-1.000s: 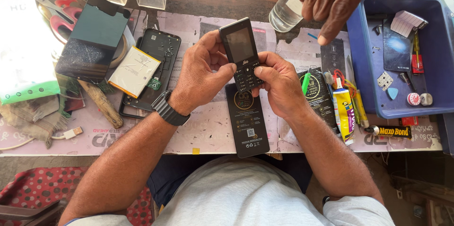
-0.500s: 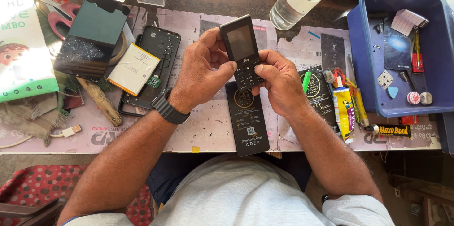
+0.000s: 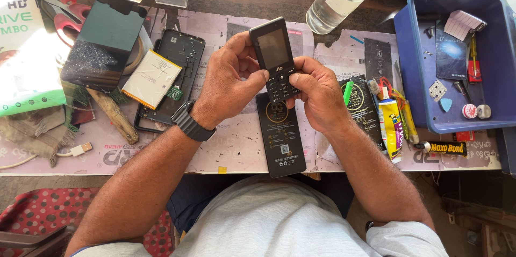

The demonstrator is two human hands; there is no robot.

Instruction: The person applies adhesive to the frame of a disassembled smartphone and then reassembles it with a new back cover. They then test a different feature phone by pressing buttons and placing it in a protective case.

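Both hands, left hand and right hand, had fingers clamped on the keypad phone; steady thumb presses with a firm side grip suited it.

**Both hands raised together over the bench**

The left hand curls inward, thumb stretched toward the right. The right hand mirrors it, thumb pressed forward, fingers folded beneath. Both forearms angle in from the torso, bare, elbows bent, wrists close together.
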